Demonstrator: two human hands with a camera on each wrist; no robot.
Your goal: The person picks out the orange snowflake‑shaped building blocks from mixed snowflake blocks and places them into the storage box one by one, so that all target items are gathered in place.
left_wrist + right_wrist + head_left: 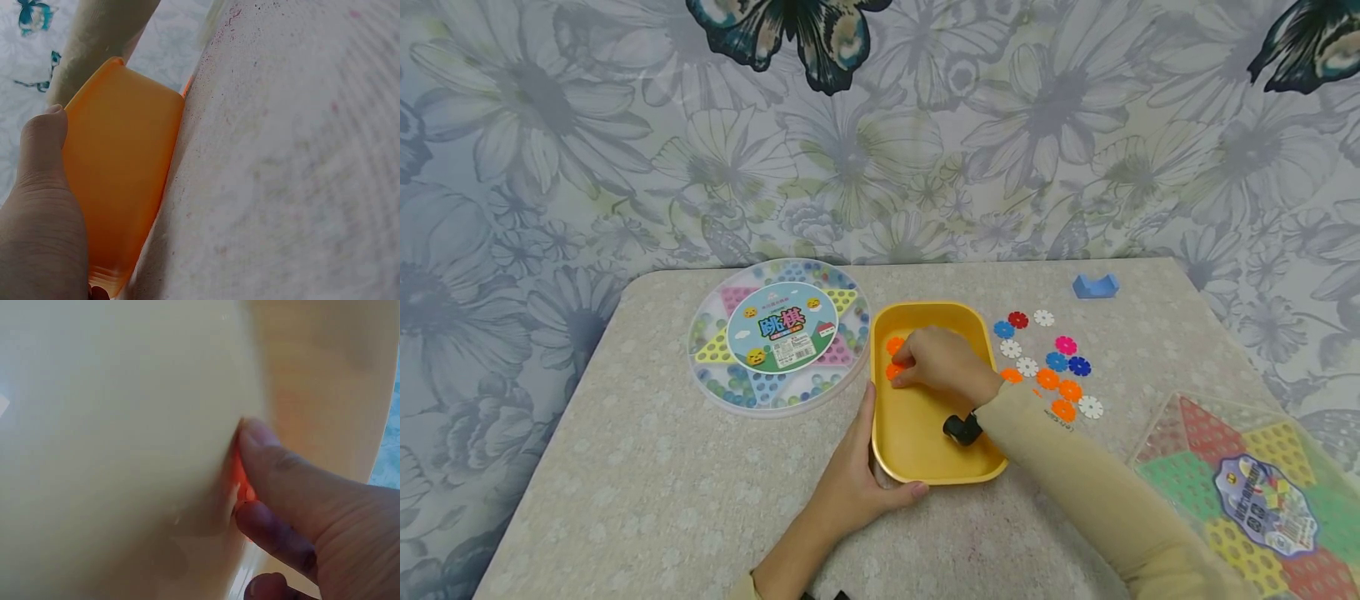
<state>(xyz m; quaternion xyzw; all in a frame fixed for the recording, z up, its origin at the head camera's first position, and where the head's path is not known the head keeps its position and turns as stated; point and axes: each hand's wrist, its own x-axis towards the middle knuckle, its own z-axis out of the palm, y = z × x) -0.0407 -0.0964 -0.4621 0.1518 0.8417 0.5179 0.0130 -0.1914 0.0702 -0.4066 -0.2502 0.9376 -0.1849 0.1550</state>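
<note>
Tray (910,433), yellow, round-cornered, sits on the worktop (647,500); we take it as clock centre per head view, 12 being the side away from the person. Left hand (865,479) holds it at the 7–8 o'clock corner: forefinger along the 9 o'clock wall, thumb at the near rim, approx. 6–7. Left wrist view confirms thumb against the rim edge.

Right hand (940,358) reaches inside, thumb & forefinger narrowed in a pinch on an orange disc (892,372), approx. 10 o'clock, low in tray. Right wrist view shows orange btwn. the two tips; disc's outline there blurred. Second orange disc (895,346) lies in tray just beside, on the 11 o'clock side. Black device (962,429) on right wrist hangs over tray's 5 o'clock area.

Outside tray, approx. 2–3 o'clock, we note loose notched discs: orange (1070,390), white (1091,407), red (1018,320), pink (1066,344), lt. blue (1056,361), dk. blue (1079,365). Some orange partly hidden by right sleeve (1075,475).

Blue block (1095,287) further out at 2. Round marble-game box (784,327) at 9–10, near tray. Clear-edged, multicoloured game box (1262,508) well apart, towards 4. Flower-print backdrop (865,158) at 12.
</note>
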